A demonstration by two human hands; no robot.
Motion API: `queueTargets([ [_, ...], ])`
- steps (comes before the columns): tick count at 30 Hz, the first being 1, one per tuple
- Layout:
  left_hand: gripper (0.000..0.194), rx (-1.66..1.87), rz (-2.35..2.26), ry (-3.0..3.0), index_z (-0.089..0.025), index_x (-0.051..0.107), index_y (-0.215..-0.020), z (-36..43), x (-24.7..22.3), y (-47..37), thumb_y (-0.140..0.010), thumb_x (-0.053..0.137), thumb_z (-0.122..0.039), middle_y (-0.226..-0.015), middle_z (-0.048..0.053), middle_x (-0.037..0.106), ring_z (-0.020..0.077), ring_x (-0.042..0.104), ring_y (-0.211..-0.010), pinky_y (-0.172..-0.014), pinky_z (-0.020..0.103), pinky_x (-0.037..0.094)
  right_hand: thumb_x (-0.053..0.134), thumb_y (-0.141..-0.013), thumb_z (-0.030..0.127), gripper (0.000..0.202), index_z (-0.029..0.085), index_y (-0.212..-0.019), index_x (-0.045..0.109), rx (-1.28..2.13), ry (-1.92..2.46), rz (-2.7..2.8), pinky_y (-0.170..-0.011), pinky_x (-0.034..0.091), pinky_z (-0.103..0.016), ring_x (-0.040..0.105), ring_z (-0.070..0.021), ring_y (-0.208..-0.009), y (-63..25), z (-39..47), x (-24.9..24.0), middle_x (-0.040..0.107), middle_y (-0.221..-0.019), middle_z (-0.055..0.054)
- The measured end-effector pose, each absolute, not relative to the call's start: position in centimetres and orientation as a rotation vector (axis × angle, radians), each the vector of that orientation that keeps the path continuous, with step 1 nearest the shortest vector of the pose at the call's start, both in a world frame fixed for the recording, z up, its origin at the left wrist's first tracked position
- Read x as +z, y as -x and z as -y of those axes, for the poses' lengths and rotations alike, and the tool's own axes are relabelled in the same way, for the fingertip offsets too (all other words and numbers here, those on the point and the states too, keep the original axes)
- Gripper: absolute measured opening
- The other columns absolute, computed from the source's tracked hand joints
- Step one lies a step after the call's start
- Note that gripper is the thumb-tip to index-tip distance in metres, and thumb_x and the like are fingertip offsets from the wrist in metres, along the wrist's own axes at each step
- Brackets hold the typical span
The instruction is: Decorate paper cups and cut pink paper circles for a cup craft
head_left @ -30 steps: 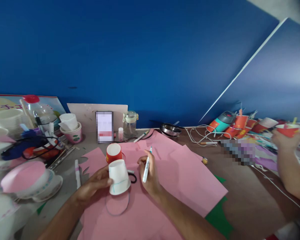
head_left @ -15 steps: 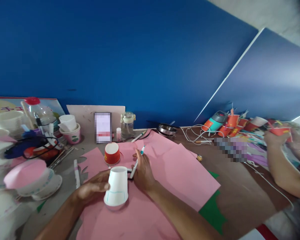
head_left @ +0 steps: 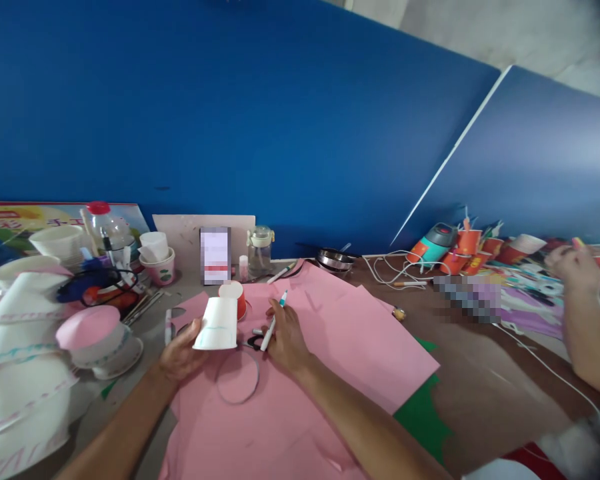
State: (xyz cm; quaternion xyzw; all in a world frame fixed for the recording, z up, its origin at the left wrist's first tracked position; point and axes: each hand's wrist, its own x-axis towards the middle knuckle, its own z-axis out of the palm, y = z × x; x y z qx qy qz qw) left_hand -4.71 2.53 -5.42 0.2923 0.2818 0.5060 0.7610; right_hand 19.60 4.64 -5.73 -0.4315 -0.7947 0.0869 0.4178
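Note:
My left hand (head_left: 183, 353) is closed around the side of a white paper cup (head_left: 217, 323). The cup is upside down, with a blue-green line on its side, and is held above pink paper (head_left: 275, 417). Below it, a thin dark circle (head_left: 258, 377) shows on the paper. In my right hand (head_left: 289, 337) is a white marker (head_left: 269, 333) with a teal end pointing up. Black-handled scissors (head_left: 255, 343) lie beside that hand, partly hidden. Behind the white cup, a red paper cup (head_left: 241, 301) stands partly covered.
White cup pieces (head_left: 25, 360) and a pink-topped cup piece (head_left: 90, 328) crowd the left. A phone (head_left: 215, 257) and clear bottle (head_left: 261, 252) stand along the back. At right are red cups (head_left: 469, 241), a cable (head_left: 535, 360) and another person's forearm (head_left: 587, 320).
My left hand has lifted the white cup off the pink paper, uncovering the circle. The marker stays in my right hand. The view has shifted slightly, and the other person's hands have moved.

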Motion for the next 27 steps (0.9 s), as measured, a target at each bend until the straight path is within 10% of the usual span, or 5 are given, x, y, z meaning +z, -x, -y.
queueTargets([
  [7,0.036,1.064,-0.651,-0.799,-0.018,0.071,-0.11,-1.6,-4.8,3.2,-0.079,0.072,-0.035,-0.095,0.01,0.076,0.0278,0.07,-0.089,-0.076,0.035,0.054,0.06,-0.077,0.013,0.056,0.01,-0.132,0.049,0.276,1.198,2.118,-0.089,0.045,-0.045,0.057,-0.0282,-0.093,-19.3,-4.6,-5.5,0.068,-0.098,-0.012],
  [27,0.059,0.997,-0.482,-0.874,-0.023,0.061,-0.126,-2.2,-3.3,2.1,-0.068,0.074,-0.027,-0.129,0.011,0.063,0.0312,0.05,-0.128,-0.107,0.04,0.034,0.059,-0.08,0.01,0.053,0.014,-0.131,0.049,0.328,1.214,2.122,-0.086,0.051,-0.043,0.061,-0.0269,-0.095,-19.0,-4.6,-5.7,0.067,-0.102,-0.012],
])
